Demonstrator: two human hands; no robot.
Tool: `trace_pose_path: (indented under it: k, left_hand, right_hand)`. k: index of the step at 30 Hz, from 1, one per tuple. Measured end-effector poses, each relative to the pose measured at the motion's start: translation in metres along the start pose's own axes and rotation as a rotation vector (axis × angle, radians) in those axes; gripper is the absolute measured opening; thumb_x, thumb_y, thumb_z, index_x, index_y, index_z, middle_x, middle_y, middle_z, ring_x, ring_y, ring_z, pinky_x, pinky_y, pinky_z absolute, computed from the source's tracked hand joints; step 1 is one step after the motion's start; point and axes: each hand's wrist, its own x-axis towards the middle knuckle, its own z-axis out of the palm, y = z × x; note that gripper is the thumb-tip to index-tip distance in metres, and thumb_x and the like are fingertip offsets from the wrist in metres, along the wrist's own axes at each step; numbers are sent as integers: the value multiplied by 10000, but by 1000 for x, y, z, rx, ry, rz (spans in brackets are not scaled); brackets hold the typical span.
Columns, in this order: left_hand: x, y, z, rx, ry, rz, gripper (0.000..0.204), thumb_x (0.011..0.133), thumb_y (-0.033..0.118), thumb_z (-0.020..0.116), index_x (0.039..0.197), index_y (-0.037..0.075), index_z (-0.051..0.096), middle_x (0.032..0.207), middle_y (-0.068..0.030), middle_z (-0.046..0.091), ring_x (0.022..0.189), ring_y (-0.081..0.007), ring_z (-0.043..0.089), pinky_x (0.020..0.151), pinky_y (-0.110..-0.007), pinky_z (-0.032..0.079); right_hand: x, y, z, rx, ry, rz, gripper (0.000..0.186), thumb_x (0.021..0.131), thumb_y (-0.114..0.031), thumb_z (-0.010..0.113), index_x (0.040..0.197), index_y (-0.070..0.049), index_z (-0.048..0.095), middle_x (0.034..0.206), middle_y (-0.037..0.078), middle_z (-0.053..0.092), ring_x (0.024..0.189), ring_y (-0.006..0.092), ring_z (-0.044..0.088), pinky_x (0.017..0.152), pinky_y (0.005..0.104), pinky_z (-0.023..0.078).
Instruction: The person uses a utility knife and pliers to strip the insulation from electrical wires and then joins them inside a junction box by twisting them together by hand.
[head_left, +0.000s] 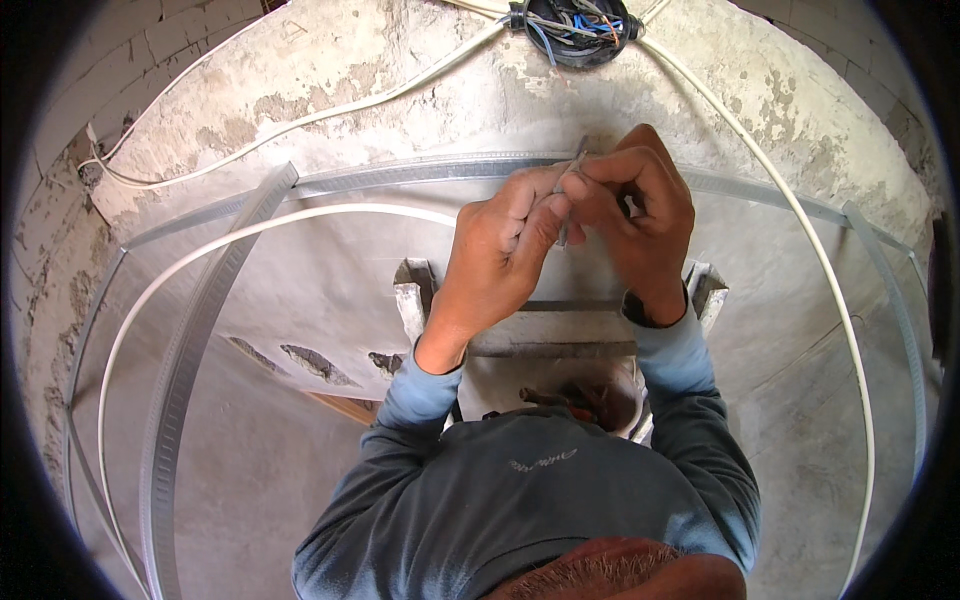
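Both hands are raised together in front of the wall, fingertips meeting. My left hand (pixel 508 245) is closed in a pinch, and a white cable (pixel 370 209) arches up from the lower left into it. Fingers bent, my right hand (pixel 640 205) pinches at the same spot. Between the fingertips shows a thin grey strip (pixel 582 150), standing nearly upright; I cannot tell whether it is a wire or a small tool. The cable's end is hidden by the fingers. Above the hands, a round black junction box (pixel 580 30) sits open on the wall, full of grey, blue and copper-ended wires.
White cables run from the box to the left (pixel 330 112) and down the right (pixel 800 215). A metal profile rail (pixel 420 172) crosses the wall; a metal stud (pixel 200 330) slants down at left. Below my hands are a stepladder (pixel 550 328) and a bucket (pixel 618 400) with tools.
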Motion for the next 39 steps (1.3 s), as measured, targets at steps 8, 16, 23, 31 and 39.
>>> trace_pose_path:
  k: [8,16,23,31,39]
  left_hand:
    - [1,-12,2,-338,101,-114,245,1070,192,601,1178,-25,631,891,-76,689,773,-108,621,702,-248,500]
    - [13,-8,-11,-345,100,-139,298,1085,247,556,1174,-32,610,872,-119,699,711,-164,655,681,-283,511]
    - [6,-10,4,-330,-49,-137,265,1106,221,510,1143,-31,586,866,-134,704,695,-161,674,636,-254,514]
    - [11,-4,4,-310,210,-263,162,1077,140,570,1009,-7,584,706,-84,683,586,-103,635,525,-223,445]
    - [6,-22,14,357,226,375,122,1053,100,595,1017,-15,581,963,-178,714,786,-170,672,652,-276,519]
  right_hand:
    - [-5,-3,1,-211,19,-190,162,829,-1,791,907,-46,656,859,55,554,614,93,542,473,277,397]
    - [-28,4,-28,-54,-223,164,202,933,-16,696,1131,-5,656,970,77,557,632,107,522,592,253,434]
    - [1,5,-11,444,-237,467,215,994,-89,672,1192,-5,668,1008,63,584,719,98,624,627,248,474]
    - [-12,13,-3,97,51,-15,115,900,-43,767,1001,5,742,921,72,644,713,108,656,598,247,486]
    - [-7,18,0,143,164,164,108,963,-74,727,973,12,663,882,57,643,681,86,623,574,239,471]
